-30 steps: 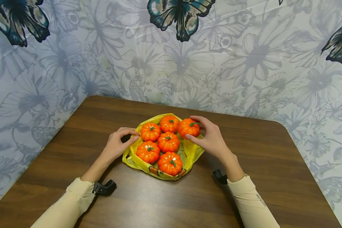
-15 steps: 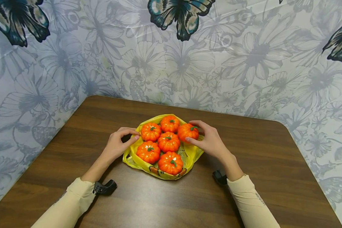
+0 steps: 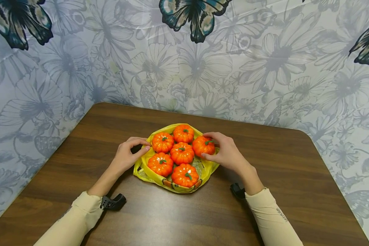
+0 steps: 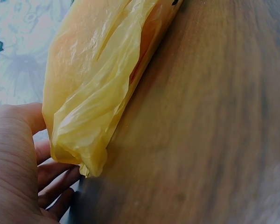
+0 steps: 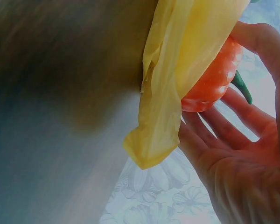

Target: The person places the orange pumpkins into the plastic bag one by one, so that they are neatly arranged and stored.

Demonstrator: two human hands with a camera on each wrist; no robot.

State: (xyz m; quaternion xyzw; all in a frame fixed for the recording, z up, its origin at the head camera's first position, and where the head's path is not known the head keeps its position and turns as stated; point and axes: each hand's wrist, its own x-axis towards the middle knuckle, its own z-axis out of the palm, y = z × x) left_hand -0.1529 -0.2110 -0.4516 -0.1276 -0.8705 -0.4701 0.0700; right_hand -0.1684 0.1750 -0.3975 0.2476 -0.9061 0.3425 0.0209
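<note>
A yellow plastic bag [image 3: 207, 167] lies spread open on the brown wooden counter [image 3: 178, 218], near its far edge, with 6 small orange toy pumpkins resting on it in 2 rough rows. The right hand [image 3: 226, 152] curls around the pumpkin at the right end of the back row [image 3: 203, 146] — thumb at its near side, fingers arched over its far side by the green stem. From the right wrist view, that pumpkin [image 5: 214, 79] sits against the fingers [image 5: 210, 135], with a fold of the yellow bag [image 5: 177, 84] hanging between it and the counter [image 5: 60, 93].

The left hand [image 3: 127, 155] rests at the left rim of the bag, thumb and forefinger bent toward each other, with the yellow film just at the fingertips. The left wrist view shows the bunched edge of the bag [image 4: 91, 107] lying right beside the palm [image 4: 14, 158] and the loosely curled fingers; whether they actually pinch the plastic cannot be told.

The other 5 pumpkins lie untouched: 2 more at the back [image 3: 162, 142] [image 3: 183, 133], 1 in the middle [image 3: 181, 153], 2 at the front [image 3: 160, 164] [image 3: 185, 175]. Both forearms wear cream sleeves [image 3: 77, 218], each with a black camera mount at the wrist [image 3: 112, 202]. Behind the counter hangs a pale floral backdrop with dark butterflies [image 3: 193, 17].
</note>
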